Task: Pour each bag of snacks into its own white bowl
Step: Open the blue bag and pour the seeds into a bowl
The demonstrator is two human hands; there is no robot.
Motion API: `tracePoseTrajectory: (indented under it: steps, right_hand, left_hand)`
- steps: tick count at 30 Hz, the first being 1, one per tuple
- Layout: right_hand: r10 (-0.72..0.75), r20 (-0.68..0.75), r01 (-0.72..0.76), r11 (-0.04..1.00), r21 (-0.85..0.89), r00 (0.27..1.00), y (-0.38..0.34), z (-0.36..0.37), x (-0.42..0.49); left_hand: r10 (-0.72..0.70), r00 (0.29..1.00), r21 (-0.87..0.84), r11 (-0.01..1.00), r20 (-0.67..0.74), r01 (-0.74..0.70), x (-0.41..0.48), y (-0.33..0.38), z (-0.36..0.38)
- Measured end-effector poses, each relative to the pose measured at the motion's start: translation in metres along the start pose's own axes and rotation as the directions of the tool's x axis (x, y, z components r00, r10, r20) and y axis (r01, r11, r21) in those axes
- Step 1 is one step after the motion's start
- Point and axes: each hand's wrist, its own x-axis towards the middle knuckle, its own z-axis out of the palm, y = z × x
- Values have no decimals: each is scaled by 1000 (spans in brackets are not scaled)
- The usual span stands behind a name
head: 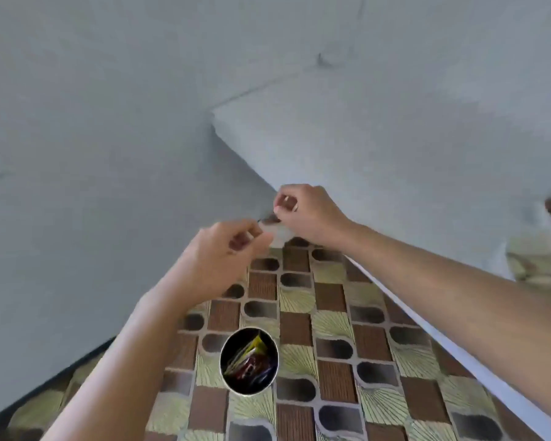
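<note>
Packets (248,361) in yellow and red lie crumpled inside a round, white-rimmed container (222,366), dark within, which stands on a patterned surface (331,377) of brown, green and dark shapes nearest me. Beyond the container, and well above it, my left hand (229,246) is raised with its fingers curled in, thumb and fingertips pinching one end of a pale scrap (276,234). Just past that, farther again from the container, my right hand (303,211) is likewise curled and pinches the scrap's other end, so both hands meet on it. Blur keeps me from saying what the scrap is. Farthest from the container, a grey-white slab (363,138) fills the background.
</note>
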Motion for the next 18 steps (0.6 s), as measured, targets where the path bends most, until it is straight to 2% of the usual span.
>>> tracePoseTrajectory:
  steps: [3, 7, 12, 18]
  right_hand:
    - [37, -171, -35, 999, 16, 985, -10, -95, -16]
    - [113, -396, -123, 992, 0, 911, 17, -204, -58]
    - [210, -605, -272, 962, -11, 768, 86, -313, -135]
    - [311, -737, -482, 876, -23, 600, 190, -405, -244]
  left_hand:
    - [140, 990, 4, 990, -1, -140, 31, 75, -17]
    - [322, 945, 2, 947, 56, -322, 72, 168, 8]
    - [486, 861, -68, 874, 148, -482, 114, 279, 92]
    - [602, 738, -175, 797, 305, -577, 146, 409, 229]
